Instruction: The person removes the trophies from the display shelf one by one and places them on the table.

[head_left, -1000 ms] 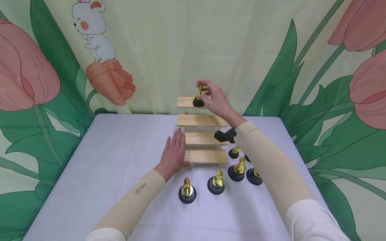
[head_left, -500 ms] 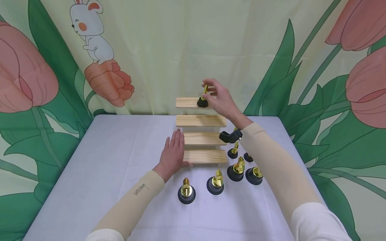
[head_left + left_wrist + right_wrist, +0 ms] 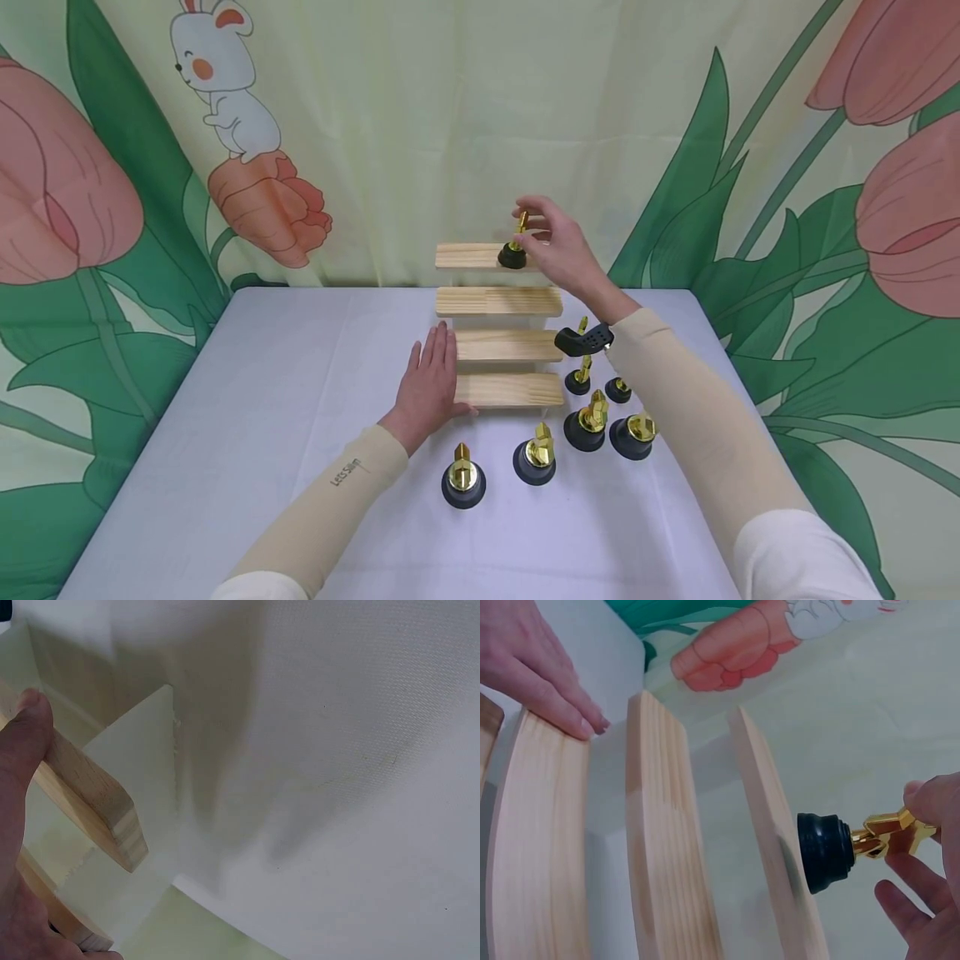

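Observation:
A stepped rack with several pale wooden boards (image 3: 498,302) stands on the table. My left hand (image 3: 425,386) rests against the rack's left side, its fingers straight. In the left wrist view, the thumb touches a wooden board (image 3: 94,787). Up at the top board (image 3: 467,256), my right hand (image 3: 561,247) pinches a small trophy (image 3: 513,254) by its gold upper part. That trophy stands upright; its black base (image 3: 825,853) touches the top board in the right wrist view. The fingers hide some of the gold figure.
Several gold trophies with black bases stand to the right of and in front of the rack, among them a nearer trophy (image 3: 462,477) and another trophy (image 3: 535,454). A white cloth covers the table (image 3: 300,375). Behind hangs a printed curtain (image 3: 390,150).
My right hand has moved a little to the right along the top board, carrying the trophy with it. My left hand has stayed at the rack's side.

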The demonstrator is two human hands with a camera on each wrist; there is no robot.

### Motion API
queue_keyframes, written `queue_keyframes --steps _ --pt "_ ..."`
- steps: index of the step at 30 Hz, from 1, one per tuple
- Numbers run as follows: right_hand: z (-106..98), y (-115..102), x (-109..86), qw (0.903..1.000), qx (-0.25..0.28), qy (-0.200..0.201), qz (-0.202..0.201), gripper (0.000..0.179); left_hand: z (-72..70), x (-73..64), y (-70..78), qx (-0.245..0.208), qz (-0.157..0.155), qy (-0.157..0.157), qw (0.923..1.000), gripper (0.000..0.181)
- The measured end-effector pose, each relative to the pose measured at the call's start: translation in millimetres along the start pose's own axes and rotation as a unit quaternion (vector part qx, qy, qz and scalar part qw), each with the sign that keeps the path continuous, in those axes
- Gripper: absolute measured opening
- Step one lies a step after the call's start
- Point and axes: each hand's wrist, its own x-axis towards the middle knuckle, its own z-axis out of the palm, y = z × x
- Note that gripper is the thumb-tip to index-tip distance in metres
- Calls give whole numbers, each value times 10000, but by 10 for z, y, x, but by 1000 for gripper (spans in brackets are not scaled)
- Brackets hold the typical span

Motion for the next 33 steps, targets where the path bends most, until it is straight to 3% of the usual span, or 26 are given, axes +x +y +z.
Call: queue_keyframes --steps 14,33 --pt "-177 97 -73 9994 54 269 200 45 -7 -6 1 72 12 15 10000 130" --pt "-323 161 -178 9986 -291 336 302 47 -6 -12 5 71 10 111 9999 131"
